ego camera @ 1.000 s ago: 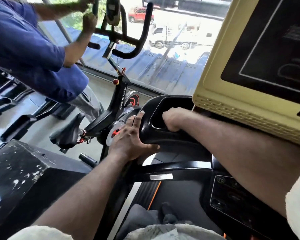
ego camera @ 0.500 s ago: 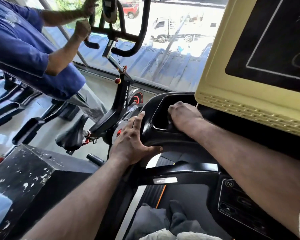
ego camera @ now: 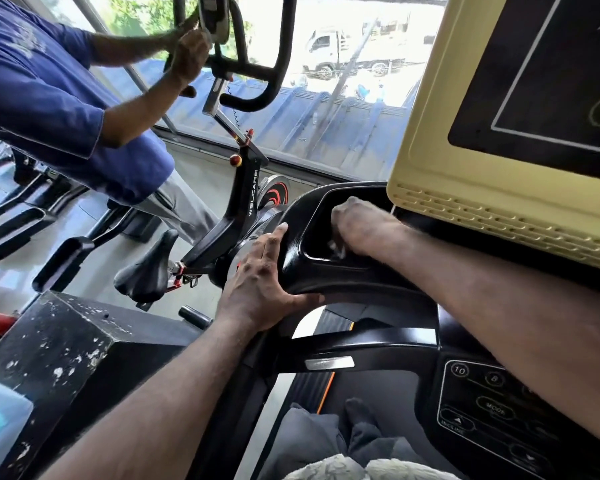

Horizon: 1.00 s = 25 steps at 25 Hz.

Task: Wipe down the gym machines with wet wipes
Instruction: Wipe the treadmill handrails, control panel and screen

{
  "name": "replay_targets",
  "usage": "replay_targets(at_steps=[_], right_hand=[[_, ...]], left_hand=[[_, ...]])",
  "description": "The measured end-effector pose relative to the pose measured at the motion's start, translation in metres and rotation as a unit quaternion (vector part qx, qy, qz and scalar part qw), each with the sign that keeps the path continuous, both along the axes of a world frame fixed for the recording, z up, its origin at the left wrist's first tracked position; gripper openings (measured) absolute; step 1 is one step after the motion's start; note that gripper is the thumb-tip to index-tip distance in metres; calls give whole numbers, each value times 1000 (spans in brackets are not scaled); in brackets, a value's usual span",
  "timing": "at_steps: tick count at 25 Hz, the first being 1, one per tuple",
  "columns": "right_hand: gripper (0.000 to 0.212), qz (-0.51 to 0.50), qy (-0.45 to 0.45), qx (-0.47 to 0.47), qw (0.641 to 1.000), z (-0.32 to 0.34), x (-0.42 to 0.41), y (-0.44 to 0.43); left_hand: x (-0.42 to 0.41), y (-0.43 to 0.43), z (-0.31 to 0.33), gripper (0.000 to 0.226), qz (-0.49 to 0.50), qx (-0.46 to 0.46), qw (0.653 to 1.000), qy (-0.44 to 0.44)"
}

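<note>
Head view, please: what is the right hand (ego camera: 361, 230) doing?

— It is reaching down into the recess of the treadmill's black console tray (ego camera: 298, 271), with its fingers curling under and pinching a wet wipe (ego camera: 338, 250). Only a blurred white scrap of the wipe is showing beneath the fingers, low inside the recess.

— And the left hand (ego camera: 260, 282)?

— It is lying flat against the tray's outer left wall, fingers stretching straight toward the far side and thumb running along the near underside. It is holding nothing.

— What is sitting around them?

— A yellow-framed screen (ego camera: 430, 174) is hanging over the tray on the right, just beside the right hand. A button panel (ego camera: 492, 410) is showing near and right, under the right forearm. To the left a black spin bike (ego camera: 246, 199) is standing, and another person in a blue shirt (ego camera: 49, 81) is holding both hands up at its handlebars (ego camera: 246, 103), far left. A black block with chipped paint (ego camera: 66, 341) is sitting near left.
</note>
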State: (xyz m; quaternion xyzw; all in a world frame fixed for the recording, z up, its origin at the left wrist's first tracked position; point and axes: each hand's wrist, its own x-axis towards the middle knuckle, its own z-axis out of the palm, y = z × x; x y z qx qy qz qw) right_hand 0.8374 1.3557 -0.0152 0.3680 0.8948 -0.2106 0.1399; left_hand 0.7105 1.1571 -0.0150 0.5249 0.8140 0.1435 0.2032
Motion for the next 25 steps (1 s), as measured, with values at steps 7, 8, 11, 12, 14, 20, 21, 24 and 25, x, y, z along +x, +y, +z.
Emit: replay_targets(at_steps=[7,8,11,12,14,20,21,24,25], right_hand=[[25,8,51,90,995,-1,-7,-12],[28,42,43,76,995,-2,-7,-18],[42,129,-20,56,990,-1,-1,-15],[40,152,-56,83,983,4,3,-12],[39,210,-95,97,968,8,6,-10],[47,238,-377,129,886,24,1,-25],[49,227,-395,144,879,28,0,-26],[36,133,-293,145,936,28,-1,-25],[33,104,-241,133,956,30,0,-27]], left_hand=[[0,1,-1,139,-1,-11,1000,-1],[-1,1,-1,140,-2,-12,1000,0],[-1,3,-3,140,0,-15,1000,-2],[-1,3,-3,140,3,-14,1000,-1],[0,2,-1,140,6,-15,1000,-4],[2,3,0,137,4,-16,1000,-6],[1,2,-1,137,5,-16,1000,-7],[1,3,0,138,4,-13,1000,-13],[0,3,-1,139,5,-15,1000,-13]])
